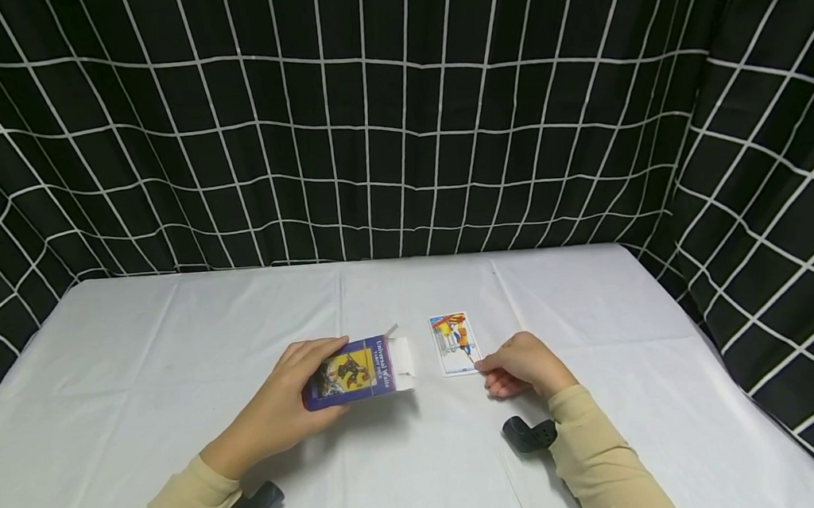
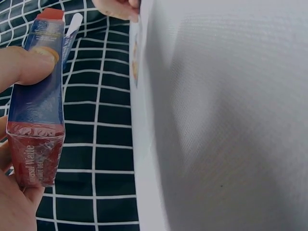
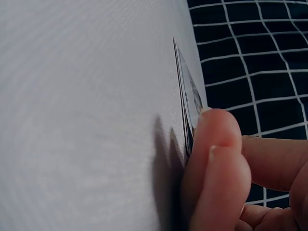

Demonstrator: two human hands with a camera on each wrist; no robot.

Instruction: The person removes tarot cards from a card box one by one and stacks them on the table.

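My left hand grips a blue tarot deck box between thumb and fingers, held above the white cloth. Its printed front faces up, and the white flap at its right end stands unfolded. Whether cards are inside is hidden. In the left wrist view the thumb presses along the narrow blue side of the box. Just right of the box, a tarot card lies face up with a colourful figure on it. My right hand pinches that card's near right corner; the right wrist view shows the card nearly edge-on.
A white cloth covers the table. Black curtains with a white grid hang behind it and at both sides. Dark wrist devices protrude below each forearm, close to the cloth.
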